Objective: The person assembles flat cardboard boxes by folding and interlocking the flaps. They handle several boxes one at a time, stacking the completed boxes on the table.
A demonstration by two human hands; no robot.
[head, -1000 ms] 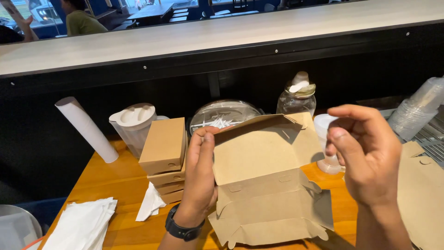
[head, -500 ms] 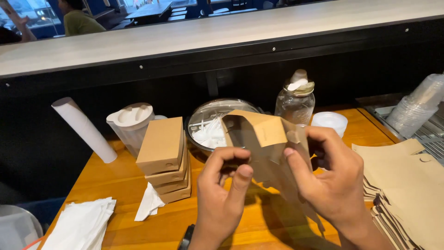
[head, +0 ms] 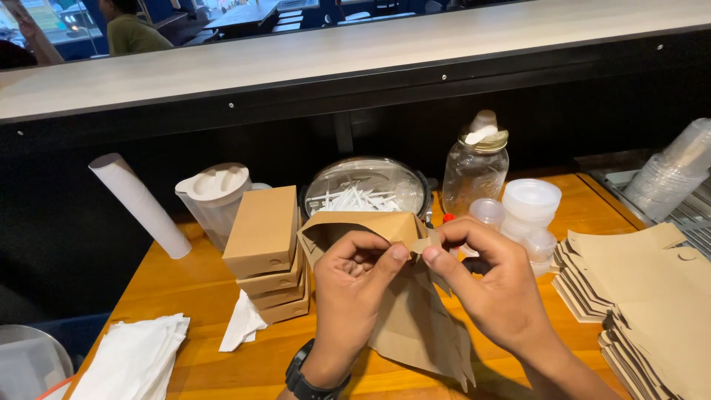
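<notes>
A brown cardboard box blank [head: 415, 326], partly folded, hangs over the middle of the wooden table [head: 185, 281]. My left hand [head: 354, 285] pinches its upper edge from the left, thumb on top. My right hand [head: 492, 285] pinches a small flap at the same upper edge from the right, fingertips almost touching those of the left. The lower part of the blank droops toward the table below my wrists. A black watch sits on my left wrist.
A stack of folded brown boxes [head: 266, 252] stands left of my hands, with white napkins [head: 133, 363] further left. Flat box blanks [head: 652, 296] are piled at right. Behind are a glass jar [head: 474, 174], a lidded bowl of white cutlery [head: 364, 194], plastic lids [head: 529, 204], a pitcher [head: 215, 200], a paper roll [head: 139, 204].
The box blank was held wide open a second ago; my hands have come together and folded it, and both now pinch its upper edge lower over the table.
</notes>
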